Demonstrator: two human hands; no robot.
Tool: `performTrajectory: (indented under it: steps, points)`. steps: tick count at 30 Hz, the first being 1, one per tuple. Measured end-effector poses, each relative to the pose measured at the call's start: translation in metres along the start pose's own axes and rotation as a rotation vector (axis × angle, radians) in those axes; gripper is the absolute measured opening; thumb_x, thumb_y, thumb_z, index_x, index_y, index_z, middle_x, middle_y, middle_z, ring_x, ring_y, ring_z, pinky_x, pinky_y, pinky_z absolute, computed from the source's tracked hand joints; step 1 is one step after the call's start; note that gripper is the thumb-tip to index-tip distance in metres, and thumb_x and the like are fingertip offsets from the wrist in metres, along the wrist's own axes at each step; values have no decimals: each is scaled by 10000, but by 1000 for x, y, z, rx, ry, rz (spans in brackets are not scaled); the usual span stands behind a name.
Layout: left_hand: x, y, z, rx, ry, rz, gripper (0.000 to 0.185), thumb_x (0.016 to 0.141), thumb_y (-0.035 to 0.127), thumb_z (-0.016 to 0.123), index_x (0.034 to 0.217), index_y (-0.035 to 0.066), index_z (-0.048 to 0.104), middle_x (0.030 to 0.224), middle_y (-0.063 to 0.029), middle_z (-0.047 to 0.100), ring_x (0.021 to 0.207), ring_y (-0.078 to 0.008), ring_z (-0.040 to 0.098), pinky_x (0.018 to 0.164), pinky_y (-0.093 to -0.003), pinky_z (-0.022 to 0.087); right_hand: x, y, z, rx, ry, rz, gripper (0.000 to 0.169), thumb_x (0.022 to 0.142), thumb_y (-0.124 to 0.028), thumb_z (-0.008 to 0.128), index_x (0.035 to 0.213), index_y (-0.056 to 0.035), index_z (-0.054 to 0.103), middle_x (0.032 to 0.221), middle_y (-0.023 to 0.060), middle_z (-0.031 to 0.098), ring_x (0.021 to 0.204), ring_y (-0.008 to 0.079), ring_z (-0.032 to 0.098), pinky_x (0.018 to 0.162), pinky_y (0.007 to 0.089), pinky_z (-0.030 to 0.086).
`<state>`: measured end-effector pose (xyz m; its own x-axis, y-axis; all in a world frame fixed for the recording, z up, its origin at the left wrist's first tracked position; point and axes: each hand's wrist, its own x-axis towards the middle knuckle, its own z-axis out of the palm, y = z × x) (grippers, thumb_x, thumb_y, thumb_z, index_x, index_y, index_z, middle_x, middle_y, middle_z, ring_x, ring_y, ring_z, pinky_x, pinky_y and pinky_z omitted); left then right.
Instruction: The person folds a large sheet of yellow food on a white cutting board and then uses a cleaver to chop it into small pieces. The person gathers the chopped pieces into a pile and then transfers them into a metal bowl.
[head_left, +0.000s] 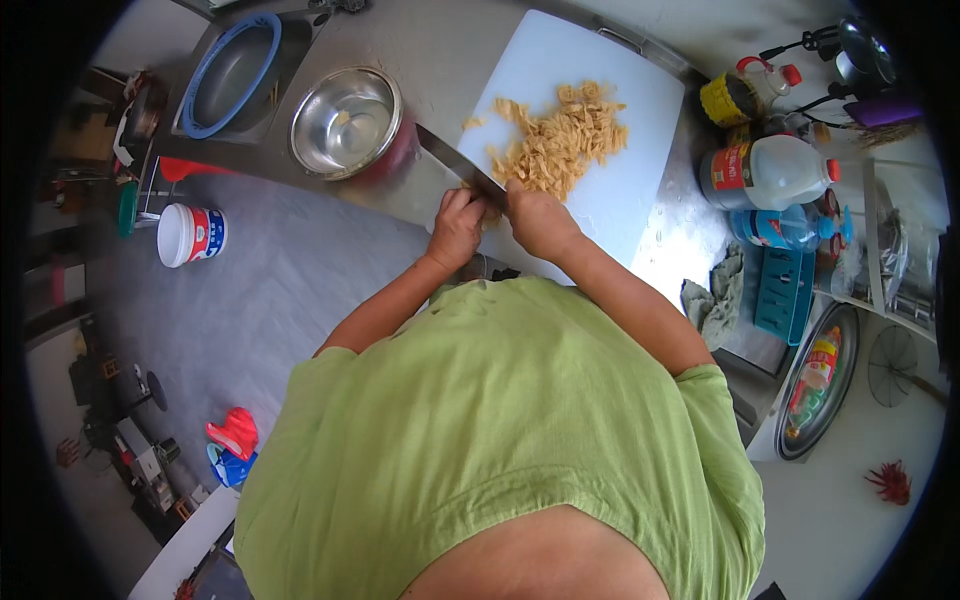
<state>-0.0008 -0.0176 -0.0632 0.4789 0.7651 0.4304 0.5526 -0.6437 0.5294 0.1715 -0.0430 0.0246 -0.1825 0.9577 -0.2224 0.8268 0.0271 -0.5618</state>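
Note:
My right hand (541, 223) grips a kitchen knife with a broad, dark steel blade (457, 165). The blade points up and to the left across the near left edge of a white cutting board (645, 97). Beside the blade, my left hand (456, 229) has its fingers bent down around a small piece of pale yellow food (491, 219), mostly hidden by the fingers and knife. A heap of thin, tan strips of food (566, 142), which look like sliced tofu skin, lies on the board beyond both hands. One loose scrap (472, 122) rests at the board's left edge.
Left of the board, a steel bowl (352, 124) stands near the counter's front edge. A blue-rimmed basin (225, 82) sits in the sink behind it. Bottles (765, 172), a grey cloth (716, 296) and a teal basket (784, 292) line the right side. A white bucket (180, 234) is lower left.

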Motion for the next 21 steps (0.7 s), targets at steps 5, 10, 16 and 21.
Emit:
performTrajectory:
  steps: [5, 10, 16, 21]
  points:
    - [16, 2, 15, -26, -42, 57, 214, 713, -30, 568, 906, 20, 647, 961, -116, 599, 949, -327, 549, 834, -395, 481, -5, 14, -10, -17, 90, 72, 149, 838, -39, 511, 977, 10, 492, 812, 279, 642, 793, 434, 641, 696, 507, 513]
    - [42, 11, 27, -72, -95, 115, 251, 707, -61, 560, 937, 3, 636, 1003, -125, 601, 970, -334, 551, 839, -394, 479, -13, 38, -23, -96, 137, 150, 156, 854, -73, 534, 977, 9, 483, 794, 276, 638, 782, 439, 639, 691, 516, 514]
    - [37, 20, 11, -110, 44, 31, 249, 757, -10, 626, 1005, 13, 633, 1056, -123, 593, 1004, -331, 553, 871, -385, 473, -33, 35, -32, -64, 147, 183, 206, 867, -90, 551, 1022, 9, 457, 768, 281, 629, 756, 456, 623, 679, 531, 498]
    - [28, 8, 7, -144, -25, -4, 223, 754, 7, 648, 976, 22, 642, 1039, -105, 605, 969, -317, 571, 846, -378, 485, -47, 26, -38, -4, 135, 132, 263, 888, -124, 559, 1084, 14, 451, 744, 283, 617, 731, 465, 606, 673, 538, 481]
